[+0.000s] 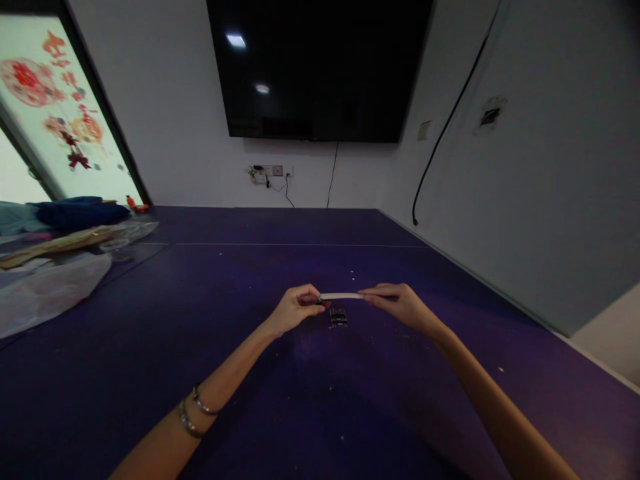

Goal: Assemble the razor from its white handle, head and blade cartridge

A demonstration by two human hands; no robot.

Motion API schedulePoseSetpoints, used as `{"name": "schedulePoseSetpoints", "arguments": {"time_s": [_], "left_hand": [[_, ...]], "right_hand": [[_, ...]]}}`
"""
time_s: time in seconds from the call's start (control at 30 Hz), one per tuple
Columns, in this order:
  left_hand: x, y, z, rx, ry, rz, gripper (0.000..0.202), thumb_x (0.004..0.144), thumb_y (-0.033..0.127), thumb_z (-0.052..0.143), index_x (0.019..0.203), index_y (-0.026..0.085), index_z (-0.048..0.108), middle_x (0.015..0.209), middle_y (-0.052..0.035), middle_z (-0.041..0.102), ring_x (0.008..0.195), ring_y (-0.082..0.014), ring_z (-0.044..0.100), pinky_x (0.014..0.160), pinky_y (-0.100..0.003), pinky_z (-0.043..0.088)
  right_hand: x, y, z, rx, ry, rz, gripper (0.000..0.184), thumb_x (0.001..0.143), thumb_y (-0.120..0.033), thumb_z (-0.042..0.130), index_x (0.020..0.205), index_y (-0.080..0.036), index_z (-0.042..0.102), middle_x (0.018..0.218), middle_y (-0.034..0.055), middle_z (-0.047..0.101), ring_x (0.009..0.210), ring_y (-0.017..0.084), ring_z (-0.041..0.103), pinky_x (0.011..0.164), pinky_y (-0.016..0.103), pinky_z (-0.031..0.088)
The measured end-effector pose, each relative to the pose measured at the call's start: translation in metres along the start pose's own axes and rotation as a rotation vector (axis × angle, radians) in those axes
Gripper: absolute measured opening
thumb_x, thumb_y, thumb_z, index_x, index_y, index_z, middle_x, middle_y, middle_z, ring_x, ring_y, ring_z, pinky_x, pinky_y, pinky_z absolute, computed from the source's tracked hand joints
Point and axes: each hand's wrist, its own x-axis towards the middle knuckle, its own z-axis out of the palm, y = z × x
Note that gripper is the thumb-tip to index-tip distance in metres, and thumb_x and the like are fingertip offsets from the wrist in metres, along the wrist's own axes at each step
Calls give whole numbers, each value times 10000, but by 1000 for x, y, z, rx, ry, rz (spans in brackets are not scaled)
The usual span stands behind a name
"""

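Note:
A thin white strip is stretched level between my two hands, a little above the dark purple floor. My left hand pinches its left end, fingers closed. My right hand pinches its right end, fingers closed too. Just below the strip, a small dark ribbed object lies on the floor. I cannot tell whether it is joined to the strip. Bracelets sit on my left wrist.
A large black screen hangs on the far wall with sockets and cables under it. Clear plastic sheeting, a flat wooden board and blue fabric lie at the left by a decorated window. The right wall slants close.

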Motion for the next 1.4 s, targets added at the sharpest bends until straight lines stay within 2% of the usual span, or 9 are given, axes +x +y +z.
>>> {"name": "schedulePoseSetpoints", "arguments": {"time_s": [0.1, 0.27, 0.4, 0.57, 0.87, 1.0, 1.17, 1.3, 1.4], "left_hand": [[0, -1, 0, -15, -22, -4, 153, 665, 152, 687, 736, 134, 553, 868, -67, 702, 766, -136, 631, 683, -251, 448], [1, -5, 0, 14, -40, -9, 145, 669, 156, 684, 760, 135, 573, 834, -54, 700, 738, -131, 631, 661, -244, 445], [1, -6, 1, -14, -43, -5, 145, 665, 149, 686, 731, 138, 557, 858, -62, 704, 785, -142, 635, 690, -253, 450], [-1, -4, 4, -31, -51, -17, 148, 662, 152, 689, 745, 137, 567, 839, -56, 706, 756, -137, 637, 685, -259, 455], [-2, -5, 8, -55, -38, 6, 145, 664, 151, 692, 733, 136, 565, 841, -61, 710, 757, -139, 640, 691, -264, 466], [-2, -5, 7, -75, -25, 2, 156, 672, 159, 690, 716, 139, 541, 849, -73, 712, 779, -150, 644, 684, -266, 468], [-3, -1, 9, -70, -33, -14, 152, 662, 145, 695, 727, 133, 558, 836, -64, 709, 758, -144, 643, 690, -266, 470], [-3, 1, 10, -82, -30, -22, 158, 661, 138, 692, 706, 135, 540, 842, -71, 709, 797, -156, 643, 712, -277, 471], [-3, 2, 10, -60, -33, -15, 145, 663, 135, 684, 723, 135, 553, 832, -63, 709, 753, -141, 638, 687, -270, 467]], "right_hand": [[0, 5, 1, 25, 49, 29, 270, 781, -394, 588, 940, -224, 726, 874, 64, 704, 796, 196, 627, 698, 298, 472], [0, 2, 0, 35, -36, 8, 268, 782, -398, 589, 938, -227, 724, 881, 53, 707, 807, 196, 631, 698, 294, 476], [-1, 0, -1, 8, 33, 16, 254, 788, -380, 585, 938, -229, 724, 890, 54, 706, 818, 193, 629, 720, 297, 471], [-1, 3, -2, -2, -15, 5, 259, 783, -395, 590, 939, -237, 723, 872, 48, 702, 792, 187, 627, 696, 290, 469], [-1, -4, 0, -4, -10, -26, 261, 793, -385, 573, 948, -236, 721, 877, 50, 704, 796, 185, 627, 704, 288, 473], [-2, -5, 0, -20, 66, -24, 252, 795, -377, 571, 945, -244, 723, 886, 61, 704, 821, 200, 627, 731, 308, 472], [-3, -6, 0, -9, 6, -50, 260, 799, -396, 571, 940, -240, 722, 871, 54, 701, 798, 187, 623, 699, 291, 470], [-3, -5, 0, -13, 59, -30, 257, 800, -383, 570, 947, -235, 721, 884, 61, 702, 814, 192, 624, 715, 297, 468], [-3, -6, -2, 15, -1, -33, 267, 794, -400, 575, 942, -233, 722, 882, 58, 701, 802, 190, 624, 704, 294, 470]]}}
